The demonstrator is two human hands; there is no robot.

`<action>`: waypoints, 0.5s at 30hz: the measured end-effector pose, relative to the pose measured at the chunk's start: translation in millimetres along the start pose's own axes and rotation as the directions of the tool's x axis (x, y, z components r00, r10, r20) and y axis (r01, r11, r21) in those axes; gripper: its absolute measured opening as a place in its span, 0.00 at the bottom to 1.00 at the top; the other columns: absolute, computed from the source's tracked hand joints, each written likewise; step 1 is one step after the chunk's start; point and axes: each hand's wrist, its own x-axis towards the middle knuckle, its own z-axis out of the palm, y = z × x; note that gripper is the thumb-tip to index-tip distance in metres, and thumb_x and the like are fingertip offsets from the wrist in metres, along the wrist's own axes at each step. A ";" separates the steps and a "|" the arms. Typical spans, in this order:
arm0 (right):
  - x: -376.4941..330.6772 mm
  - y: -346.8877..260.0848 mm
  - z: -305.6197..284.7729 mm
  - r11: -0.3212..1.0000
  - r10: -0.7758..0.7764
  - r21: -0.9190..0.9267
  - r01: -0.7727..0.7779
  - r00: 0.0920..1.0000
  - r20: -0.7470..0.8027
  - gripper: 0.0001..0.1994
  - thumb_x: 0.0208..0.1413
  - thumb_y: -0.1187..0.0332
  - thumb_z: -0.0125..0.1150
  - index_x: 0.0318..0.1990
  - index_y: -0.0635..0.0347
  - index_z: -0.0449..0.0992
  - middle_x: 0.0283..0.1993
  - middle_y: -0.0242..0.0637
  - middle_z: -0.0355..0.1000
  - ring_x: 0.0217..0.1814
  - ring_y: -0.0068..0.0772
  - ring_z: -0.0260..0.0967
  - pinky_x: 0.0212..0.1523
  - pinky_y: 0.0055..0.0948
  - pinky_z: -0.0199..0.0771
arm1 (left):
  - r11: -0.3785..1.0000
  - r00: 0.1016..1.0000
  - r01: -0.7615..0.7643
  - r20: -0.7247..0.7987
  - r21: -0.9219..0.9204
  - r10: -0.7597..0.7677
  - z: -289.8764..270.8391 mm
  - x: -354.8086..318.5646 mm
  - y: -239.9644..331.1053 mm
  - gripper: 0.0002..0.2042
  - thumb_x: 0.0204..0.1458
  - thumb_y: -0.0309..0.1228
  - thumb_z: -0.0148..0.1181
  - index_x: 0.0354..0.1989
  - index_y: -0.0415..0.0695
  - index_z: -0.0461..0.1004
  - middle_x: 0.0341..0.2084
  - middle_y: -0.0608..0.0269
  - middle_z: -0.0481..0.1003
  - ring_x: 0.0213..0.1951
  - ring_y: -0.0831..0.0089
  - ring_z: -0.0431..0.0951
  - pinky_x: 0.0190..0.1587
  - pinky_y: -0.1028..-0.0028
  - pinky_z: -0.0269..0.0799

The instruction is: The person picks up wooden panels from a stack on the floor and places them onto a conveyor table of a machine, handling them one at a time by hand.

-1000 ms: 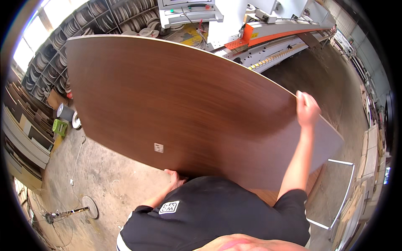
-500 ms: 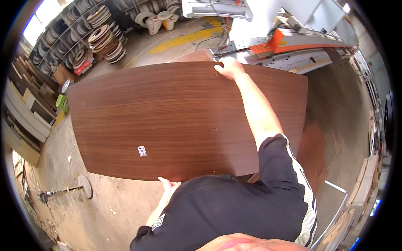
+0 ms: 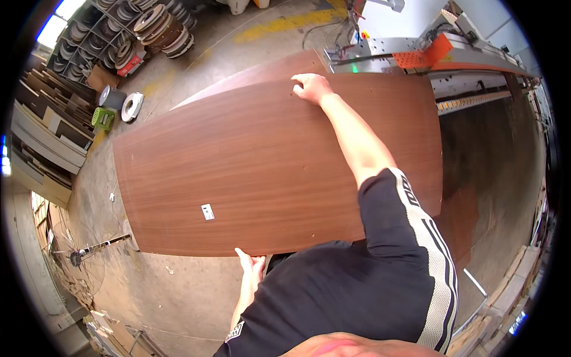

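A large brown wood-grain panel (image 3: 256, 172) spans the space in front of my body, with a small white label (image 3: 207, 212) on its face toward the near left. Beyond its far edge, part of another brown panel (image 3: 262, 66) shows. My right hand (image 3: 312, 88) reaches across and is closed over the far edge, its fingertips hidden behind it. Along the near edge, my left hand (image 3: 252, 265) grips the panel from below, thumb up at the rim and other fingers mostly out of sight.
A machine with an orange guard (image 3: 423, 55) stands at the far right. Racked reels of edging (image 3: 160, 30), a white roll (image 3: 132, 107) and a green crate (image 3: 103, 119) are at the far left. Boards (image 3: 53, 140) lean at the left, near a standing fan (image 3: 77, 257).
The panel has turned slightly, its left end swinging nearer, and more of the panel behind it shows. My right hand sits a little farther left in view. Both hands keep their grip.
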 end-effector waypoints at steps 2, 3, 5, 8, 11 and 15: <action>-42.9 -5.1 17.8 0.951 -0.282 0.075 0.299 0.942 -0.184 0.21 0.55 0.56 0.61 0.55 0.50 0.79 0.57 0.41 0.76 0.60 0.44 0.72 0.62 0.39 0.71 | 1.000 1.000 0.005 0.000 -0.004 -0.005 -0.4 -4.5 2.8 0.45 0.54 0.71 0.44 0.70 0.48 0.53 0.60 0.50 0.62 0.57 0.58 0.67 0.60 0.55 0.69; -75.2 -19.2 24.0 0.941 -0.229 0.219 0.256 0.963 -0.139 0.20 0.55 0.57 0.61 0.55 0.51 0.79 0.57 0.41 0.76 0.60 0.43 0.72 0.62 0.39 0.72 | 1.000 1.000 0.004 0.002 -0.025 -0.004 -5.8 -7.2 3.3 0.44 0.55 0.70 0.45 0.70 0.48 0.53 0.60 0.50 0.62 0.58 0.58 0.67 0.61 0.55 0.69; -170.0 -42.7 17.3 0.913 -0.131 0.374 0.162 0.986 -0.107 0.17 0.57 0.59 0.63 0.52 0.54 0.81 0.55 0.40 0.77 0.58 0.41 0.75 0.59 0.36 0.75 | 0.994 0.994 0.081 0.080 -0.073 -0.075 -16.3 -5.9 10.0 0.41 0.58 0.65 0.47 0.71 0.49 0.50 0.65 0.52 0.58 0.64 0.57 0.62 0.67 0.52 0.63; -324.9 -61.7 8.2 0.852 0.193 0.497 -0.164 0.981 -0.006 0.14 0.61 0.58 0.60 0.34 0.58 0.84 0.37 0.37 0.82 0.42 0.32 0.80 0.42 0.30 0.78 | 0.985 0.966 0.172 0.201 -0.020 -0.164 -42.3 14.9 16.0 0.42 0.57 0.65 0.51 0.71 0.50 0.50 0.64 0.53 0.60 0.64 0.58 0.63 0.66 0.53 0.64; -459.3 -77.9 -3.5 0.533 0.549 0.557 -0.637 0.761 0.345 0.22 0.65 0.55 0.55 0.24 0.63 0.80 0.24 0.33 0.78 0.26 0.23 0.75 0.27 0.24 0.72 | 0.980 0.950 0.196 0.245 0.015 -0.194 -44.5 20.1 17.2 0.43 0.55 0.65 0.53 0.70 0.49 0.52 0.62 0.53 0.63 0.61 0.58 0.66 0.64 0.53 0.67; -567.9 -59.3 26.4 -0.028 0.781 0.483 -0.875 0.282 0.557 0.29 0.61 0.41 0.55 0.38 0.65 0.79 0.32 0.41 0.80 0.25 0.28 0.74 0.24 0.25 0.72 | 0.983 0.938 0.176 0.295 0.051 -0.184 -52.0 27.1 15.6 0.42 0.54 0.65 0.54 0.68 0.47 0.55 0.60 0.55 0.65 0.60 0.59 0.68 0.64 0.53 0.68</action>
